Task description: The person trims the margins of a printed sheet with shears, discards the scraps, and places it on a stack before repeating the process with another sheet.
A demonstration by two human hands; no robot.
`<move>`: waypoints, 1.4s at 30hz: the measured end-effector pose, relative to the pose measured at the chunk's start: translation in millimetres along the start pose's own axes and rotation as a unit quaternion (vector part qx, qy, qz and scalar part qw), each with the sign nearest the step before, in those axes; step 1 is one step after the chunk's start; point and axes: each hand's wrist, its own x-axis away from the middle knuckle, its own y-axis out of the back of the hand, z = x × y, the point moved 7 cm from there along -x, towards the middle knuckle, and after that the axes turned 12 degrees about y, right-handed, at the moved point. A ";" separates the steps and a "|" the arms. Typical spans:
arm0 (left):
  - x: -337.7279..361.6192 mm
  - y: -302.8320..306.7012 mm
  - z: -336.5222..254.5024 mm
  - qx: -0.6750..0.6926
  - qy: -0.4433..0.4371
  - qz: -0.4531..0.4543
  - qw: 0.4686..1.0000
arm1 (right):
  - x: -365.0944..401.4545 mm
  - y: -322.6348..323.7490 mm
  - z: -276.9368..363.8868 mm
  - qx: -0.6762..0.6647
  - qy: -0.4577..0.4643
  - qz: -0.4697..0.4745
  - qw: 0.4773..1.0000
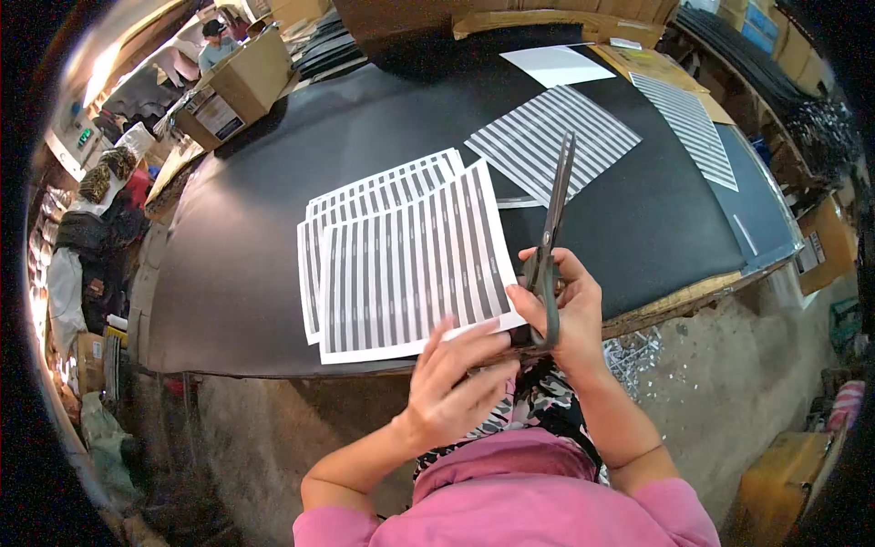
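The scissors (pixel 550 246) are in your right hand (pixel 561 310), which is clamped round the handles with the fingers through the loops. The blades lie together and point up toward 12 o'clock, a touch to 1. They stand over the right edge of the top striped sheet (pixel 410 269), at the near edge of the table.

Your left hand (pixel 456 378) sits at 7 o'clock from the scissors, back toward you and fingers stretched out. The fingertips touch the sheet's near right corner. You cannot tell from here whether the thumb pinches the paper from below.

That top sheet lies on a fanned stack of sheets (pixel 365 196) with the same stripes, which peek out at 10 and 11 o'clock. All of it rests on the black table (pixel 264 228).

At 1 o'clock from the stack, behind the blade tips, lies another striped sheet (pixel 592 123), turned at an angle. Beyond it at 12 o'clock is a plain white sheet (pixel 556 66), and at 2 o'clock a long striped sheet (pixel 688 123) near the table's right side.

On the floor at 4 o'clock from your right hand lie pale paper scraps (pixel 633 351). Far off at 10 o'clock stands an open cardboard box (pixel 241 82), with another person (pixel 214 41) behind it.
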 end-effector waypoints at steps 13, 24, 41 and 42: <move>34.3 -100.7 16.1 0.762 0.411 0.161 0.474 | 30.7 67.8 49.5 0.134 0.017 -0.044 0.990; 54.3 -137.5 17.2 0.595 0.563 0.110 0.563 | 85.5 131.5 18.8 0.158 -0.061 -0.101 0.980; -17.6 -150.2 -4.3 0.678 0.436 0.104 0.582 | 134.0 135.3 9.7 0.198 -0.074 -0.019 0.977; -14.7 -155.4 -2.9 0.679 0.439 0.106 0.579 | 135.0 135.6 9.7 0.200 -0.078 -0.021 0.976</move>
